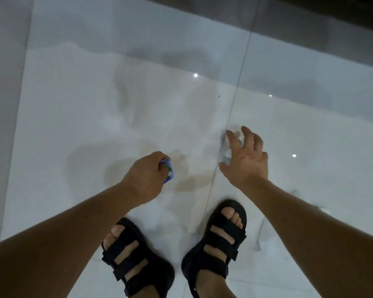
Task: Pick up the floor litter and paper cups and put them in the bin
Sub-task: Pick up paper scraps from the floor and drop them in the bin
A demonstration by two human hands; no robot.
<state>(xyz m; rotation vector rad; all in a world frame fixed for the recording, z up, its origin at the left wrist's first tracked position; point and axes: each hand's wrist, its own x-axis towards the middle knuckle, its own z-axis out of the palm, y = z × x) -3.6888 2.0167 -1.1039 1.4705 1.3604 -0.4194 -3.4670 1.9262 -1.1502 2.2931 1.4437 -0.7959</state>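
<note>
Nothing can be read. The blue wrapper (168,172), just off the middle of the view toward 7 o'clock and pinched in the left hand (145,177), carries coloured print. That print is too blurred and too small for any letters or numbers to be made out.
</note>
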